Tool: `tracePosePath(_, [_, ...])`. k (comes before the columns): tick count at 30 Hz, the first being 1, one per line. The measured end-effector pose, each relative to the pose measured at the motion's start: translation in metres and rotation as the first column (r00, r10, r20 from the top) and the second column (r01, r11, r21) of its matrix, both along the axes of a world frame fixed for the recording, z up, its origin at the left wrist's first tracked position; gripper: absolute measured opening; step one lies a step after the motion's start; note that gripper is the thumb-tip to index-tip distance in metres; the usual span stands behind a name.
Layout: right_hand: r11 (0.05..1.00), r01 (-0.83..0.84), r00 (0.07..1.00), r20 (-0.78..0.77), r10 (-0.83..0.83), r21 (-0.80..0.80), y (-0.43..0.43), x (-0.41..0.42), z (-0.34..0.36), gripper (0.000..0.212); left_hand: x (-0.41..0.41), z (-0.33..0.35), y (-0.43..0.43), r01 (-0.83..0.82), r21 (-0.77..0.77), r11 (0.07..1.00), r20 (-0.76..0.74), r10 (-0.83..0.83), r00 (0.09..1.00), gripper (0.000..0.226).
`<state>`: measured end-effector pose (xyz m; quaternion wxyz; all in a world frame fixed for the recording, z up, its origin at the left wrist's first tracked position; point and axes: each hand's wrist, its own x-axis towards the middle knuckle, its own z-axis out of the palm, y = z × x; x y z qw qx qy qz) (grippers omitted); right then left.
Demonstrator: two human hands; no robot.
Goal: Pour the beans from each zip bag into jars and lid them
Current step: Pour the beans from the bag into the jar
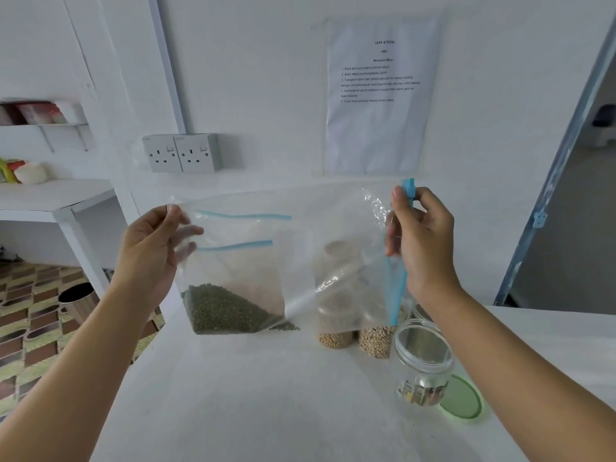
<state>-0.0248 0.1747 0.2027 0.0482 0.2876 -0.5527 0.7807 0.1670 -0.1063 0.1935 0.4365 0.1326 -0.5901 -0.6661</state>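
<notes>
I hold a clear zip bag sideways above the white counter. Green beans lie heaped in its lower left corner. My left hand grips the bag's left edge, thumb in front, fingers behind the plastic. My right hand pinches the blue zip strip and its slider on the right side. An empty clear jar stands open below my right hand, with a green lid lying flat beside it. Behind the bag stand two jars of pale beans.
A rim of another jar shows behind my right wrist. On the wall are a double socket and a printed sheet. White shelves stand at left above a patterned floor with a metal bin. A doorway opens at right.
</notes>
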Motion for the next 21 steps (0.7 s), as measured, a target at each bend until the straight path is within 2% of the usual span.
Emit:
tracePosePath(11, [0.996, 0.072, 0.996, 0.052, -0.069, -0.053, 0.027, -0.001, 0.013, 0.028, -0.018, 0.036, 0.014, 0.027, -0.111, 0.993, 0.007, -0.026, 1.000, 0.017])
tracePosePath(21, [0.991, 0.064, 0.987, 0.157, -0.046, -0.113, 0.056, -0.003, 0.015, 0.027, -0.026, 0.053, 0.033, 0.098, -0.178, 0.979, 0.007, -0.098, 0.995, 0.011])
